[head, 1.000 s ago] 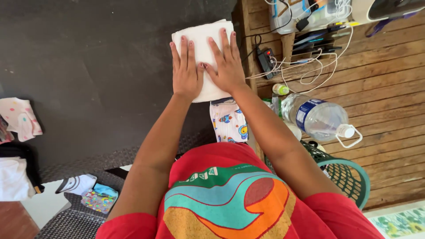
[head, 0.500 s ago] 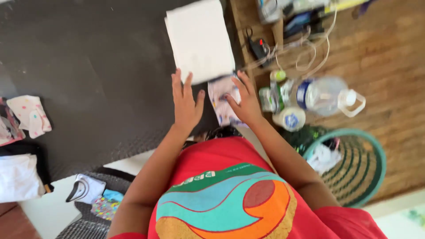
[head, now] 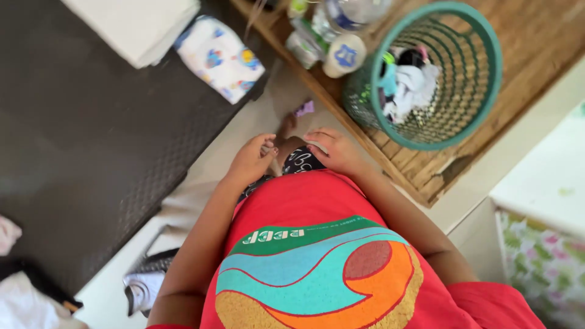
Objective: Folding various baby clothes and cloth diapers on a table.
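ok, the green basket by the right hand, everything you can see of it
The green basket is round, with an openwork lattice wall, plastic by the look of it, and a solid teal rim. It stands upright on the wooden platform, close to its edge. Inside lie crumpled clothes, white, black and bright-coloured. A white-capped bottle lies against its wall. Neither hand touches it.

The folded cloth (head: 137,24) lies on the mat (head: 85,122) at the top left, and the printed cloth (head: 220,58) lies just right of it, touching its edge. The basket (head: 481,91) stands on the wooden platform (head: 536,42) at the right with clothes (head: 409,85) in it, and the bottles (head: 332,36) stand just left of it. Both hands, the left hand (head: 253,159) and the right hand (head: 332,149), are below, near the body.
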